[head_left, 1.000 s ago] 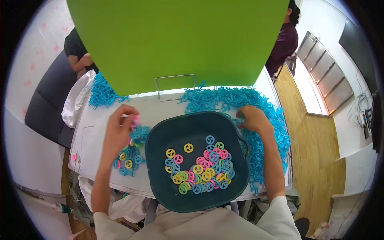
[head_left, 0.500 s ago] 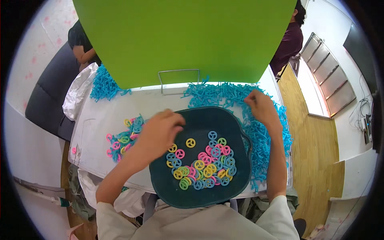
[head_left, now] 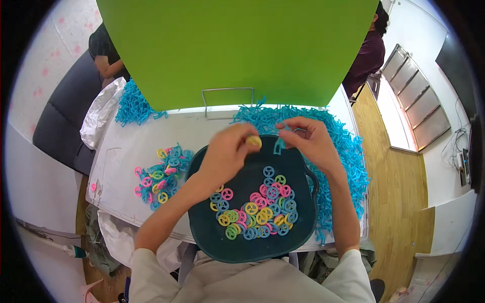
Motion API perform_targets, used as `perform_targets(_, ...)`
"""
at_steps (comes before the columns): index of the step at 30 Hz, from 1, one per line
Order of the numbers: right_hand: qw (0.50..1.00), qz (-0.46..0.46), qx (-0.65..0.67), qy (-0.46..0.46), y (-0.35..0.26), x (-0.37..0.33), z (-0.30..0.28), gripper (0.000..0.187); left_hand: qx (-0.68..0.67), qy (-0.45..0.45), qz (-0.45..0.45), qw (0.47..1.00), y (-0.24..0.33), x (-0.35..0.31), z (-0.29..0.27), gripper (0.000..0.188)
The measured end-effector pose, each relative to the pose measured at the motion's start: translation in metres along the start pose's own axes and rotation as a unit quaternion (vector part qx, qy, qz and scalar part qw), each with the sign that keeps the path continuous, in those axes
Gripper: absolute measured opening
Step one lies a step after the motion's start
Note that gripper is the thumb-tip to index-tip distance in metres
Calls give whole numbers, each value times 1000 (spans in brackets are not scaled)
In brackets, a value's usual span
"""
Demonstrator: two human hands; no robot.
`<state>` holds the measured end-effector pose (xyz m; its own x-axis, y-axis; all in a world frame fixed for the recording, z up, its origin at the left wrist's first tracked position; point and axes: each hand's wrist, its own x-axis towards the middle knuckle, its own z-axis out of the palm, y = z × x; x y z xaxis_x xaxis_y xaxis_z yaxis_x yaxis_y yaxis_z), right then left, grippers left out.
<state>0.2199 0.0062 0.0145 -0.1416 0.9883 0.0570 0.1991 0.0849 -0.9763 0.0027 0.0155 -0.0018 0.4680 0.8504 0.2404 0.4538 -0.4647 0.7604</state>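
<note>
Above the far rim of a dark green basin (head_left: 202, 237), my left hand (head_left: 227, 151) pinches a small yellow spoked wheel (head_left: 254, 142). Just to its right, my right hand (head_left: 313, 144) grips a blue forked plastic piece (head_left: 278, 147) by its upper end. A small gap separates the two parts. Down in the basin lie many loose spoked wheels (head_left: 261, 217) in pink, yellow, green and blue. Left of the basin, blue pieces with coloured wheels on them form a small heap (head_left: 160, 174) on the white table (head_left: 121, 151).
Blue plastic pieces (head_left: 333, 202) are piled along the table's right and far sides, with another pile (head_left: 134, 103) at the far left. A green panel (head_left: 232, 50) stands across the back, behind a wire stand (head_left: 204, 103). Two other people (head_left: 366, 55) sit beyond it.
My left hand has moved up and right and now shows the yellow wheel, which was lying in the basin. My right hand has come left from the pile with a blue piece.
</note>
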Motion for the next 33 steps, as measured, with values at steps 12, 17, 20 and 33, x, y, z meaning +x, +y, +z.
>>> perform_targets(12,987,-158,1,20,0,-7,24,20,-304,82,-41,948,20,14,-13,22)
perform_targets(17,989,-115,82,52,2,-5,25,21,-325,35,-84,941,21,14,-9,24)
perform_targets(20,984,-111,99,102,-1,-8,27,21,-403,-13,-131,905,23,13,-8,23)
perform_targets(33,990,-133,-40,31,-19,-16,21,31,-334,54,-76,938,19,14,-3,20)
